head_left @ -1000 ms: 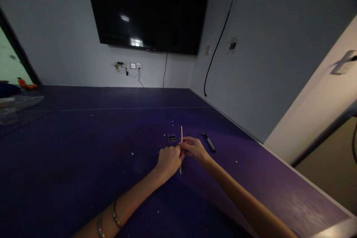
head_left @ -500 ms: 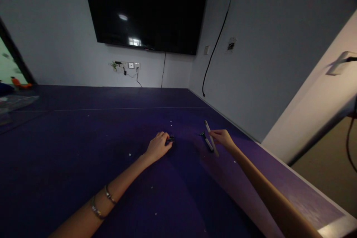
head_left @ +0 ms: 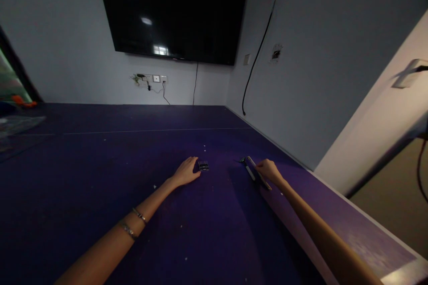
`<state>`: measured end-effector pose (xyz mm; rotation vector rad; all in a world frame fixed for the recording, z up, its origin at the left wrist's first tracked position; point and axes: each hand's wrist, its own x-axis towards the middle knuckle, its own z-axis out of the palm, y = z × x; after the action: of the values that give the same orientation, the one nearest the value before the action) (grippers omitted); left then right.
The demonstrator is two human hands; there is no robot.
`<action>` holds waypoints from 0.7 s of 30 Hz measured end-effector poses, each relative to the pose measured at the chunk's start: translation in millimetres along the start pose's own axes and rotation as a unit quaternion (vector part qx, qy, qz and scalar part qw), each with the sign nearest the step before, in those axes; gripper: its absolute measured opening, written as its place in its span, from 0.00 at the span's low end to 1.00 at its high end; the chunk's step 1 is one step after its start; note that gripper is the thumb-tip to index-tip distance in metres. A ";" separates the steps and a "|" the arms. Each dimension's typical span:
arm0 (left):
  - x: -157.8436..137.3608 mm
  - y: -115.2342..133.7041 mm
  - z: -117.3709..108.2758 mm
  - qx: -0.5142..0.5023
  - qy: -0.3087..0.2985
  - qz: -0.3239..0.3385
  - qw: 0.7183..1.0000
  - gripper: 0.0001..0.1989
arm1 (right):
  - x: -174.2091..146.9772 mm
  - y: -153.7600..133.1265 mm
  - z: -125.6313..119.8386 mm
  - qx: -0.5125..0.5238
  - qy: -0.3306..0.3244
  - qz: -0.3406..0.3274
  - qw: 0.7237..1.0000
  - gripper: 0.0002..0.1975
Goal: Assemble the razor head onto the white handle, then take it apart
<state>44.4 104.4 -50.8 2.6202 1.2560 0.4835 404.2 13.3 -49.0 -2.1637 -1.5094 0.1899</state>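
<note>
My left hand (head_left: 186,172) rests low over the purple tabletop with thumb and fingers apart. Just off its fingertips lies a small dark block with lighter bands (head_left: 203,166); its kind is too small to make out. My right hand (head_left: 268,170) pinches a long, thin, flat grey bar (head_left: 264,182), which slants at or just above the table. Close along the bar's left side lies a razor (head_left: 249,172), with a dark green-tinged head pointing away and a grey handle. My right fingers cover the middle of the bar.
Small white scraps (head_left: 154,186) are scattered on the purple tabletop (head_left: 133,151). A clear plastic bag (head_left: 23,124) lies at the far left. Walls border the table at the back and right. A black cable (head_left: 256,62) hangs down to the right edge.
My left hand has let go of the small dark block and drawn slightly left. My right hand has moved the grey bar a little right and nearer, tilting it more sideways.
</note>
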 end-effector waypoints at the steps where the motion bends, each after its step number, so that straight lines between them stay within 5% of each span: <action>1: 0.7 -0.5 0.9 0.000 -0.001 0.001 1.000 0.29 | 0.2 -0.7 0.8 -0.007 -0.001 -0.003 1.000 0.09; 21: 12.2 -12.5 16.0 -0.042 0.028 0.053 0.997 0.27 | 6.2 5.4 8.9 -0.063 -0.018 -0.003 0.998 0.10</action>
<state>48.5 121.2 -67.0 2.6292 1.0917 0.6163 407.7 20.2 -58.2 -2.2647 -1.5861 0.1374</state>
